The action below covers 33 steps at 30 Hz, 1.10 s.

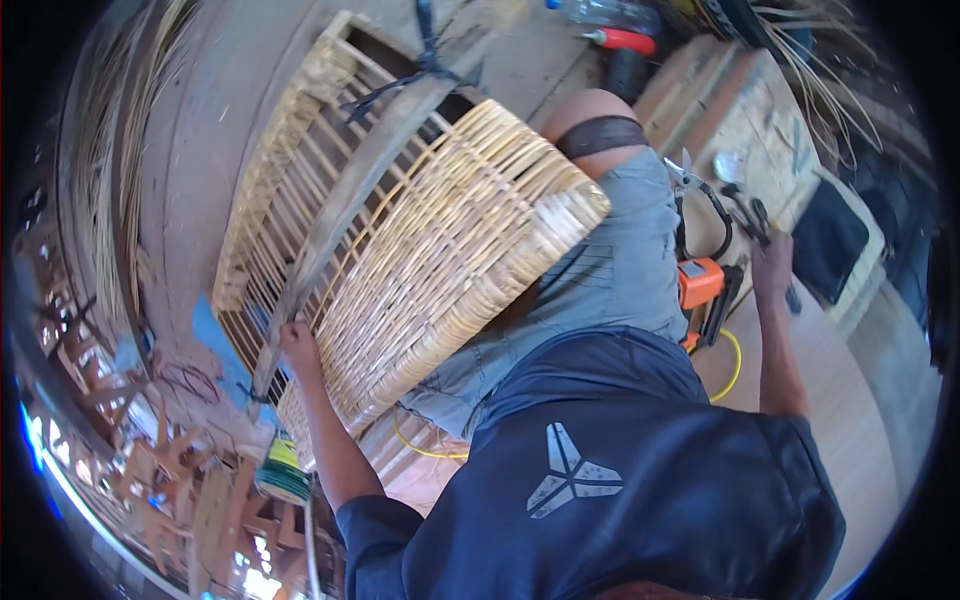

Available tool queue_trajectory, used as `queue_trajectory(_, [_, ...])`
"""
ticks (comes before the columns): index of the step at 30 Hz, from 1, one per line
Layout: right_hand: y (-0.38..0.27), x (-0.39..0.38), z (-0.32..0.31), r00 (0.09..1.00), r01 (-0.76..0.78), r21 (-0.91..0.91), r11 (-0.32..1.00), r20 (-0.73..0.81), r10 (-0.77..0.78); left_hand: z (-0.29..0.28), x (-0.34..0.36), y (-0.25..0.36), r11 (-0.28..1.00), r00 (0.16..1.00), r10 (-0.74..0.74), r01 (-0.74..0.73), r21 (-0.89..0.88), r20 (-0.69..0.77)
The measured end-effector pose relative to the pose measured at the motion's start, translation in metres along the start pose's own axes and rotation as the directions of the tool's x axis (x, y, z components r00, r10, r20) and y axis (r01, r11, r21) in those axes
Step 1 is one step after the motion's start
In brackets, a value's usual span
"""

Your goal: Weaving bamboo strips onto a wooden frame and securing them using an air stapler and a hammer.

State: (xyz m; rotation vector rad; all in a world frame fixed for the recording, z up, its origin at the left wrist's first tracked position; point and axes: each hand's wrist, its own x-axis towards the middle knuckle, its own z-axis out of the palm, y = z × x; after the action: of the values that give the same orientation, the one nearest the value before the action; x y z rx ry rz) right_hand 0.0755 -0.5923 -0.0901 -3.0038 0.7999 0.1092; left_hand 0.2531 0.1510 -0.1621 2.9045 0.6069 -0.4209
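Observation:
A woven wicker panel (430, 260) rests slanted across my lap, tightly woven on the near side and with open bare rods on the far side. A long grey wooden slat (345, 195) lies over the open rods, and a black strip (430, 72) is tied round its far end. My left hand (300, 350) is closed at the slat's near end, its fingertips partly hidden. Out to the right, my right hand (772, 265) is closed on a dark metal hand tool (757, 222) over the bench. Its exact kind is unclear.
Beside my right hand lie black-handled shears (708, 205) and an orange nail gun (702, 285) with a yellow hose (738, 365). A red-handled tool (625, 41) and a plastic bottle (612, 14) lie at the far side. Long cane strands (125, 170) hang at left.

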Motion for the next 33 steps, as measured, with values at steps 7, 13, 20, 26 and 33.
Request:
queue_trajectory(7, [-0.082,0.057,-0.07,0.948,-0.319,0.548,0.773,0.194,0.253,-0.009,-0.002,0.002,0.997,0.999,-0.039,0.039,-0.07,0.005])
queue_trajectory(13, [-0.242,0.121,-0.106,0.661,-0.47,0.673,0.571,0.697,-0.278,0.005,-0.006,0.002,0.992,0.995,-0.03,0.042,0.12,-0.098])
queue_trajectory(20, [-0.306,0.135,-0.08,0.494,-0.684,0.566,0.46,0.824,-0.278,0.007,-0.007,0.012,0.935,0.971,-0.16,0.206,0.29,-0.175])
queue_trajectory(26, [-0.317,0.152,-0.069,0.55,-0.73,0.574,0.371,0.816,-0.18,0.005,-0.008,0.009,0.945,0.972,-0.143,0.189,0.266,-0.184])
queue_trajectory(33, [-0.342,0.145,-0.075,0.523,-0.563,0.535,0.63,0.821,-0.229,0.004,-0.009,0.009,0.959,0.976,-0.097,0.143,0.243,-0.194])
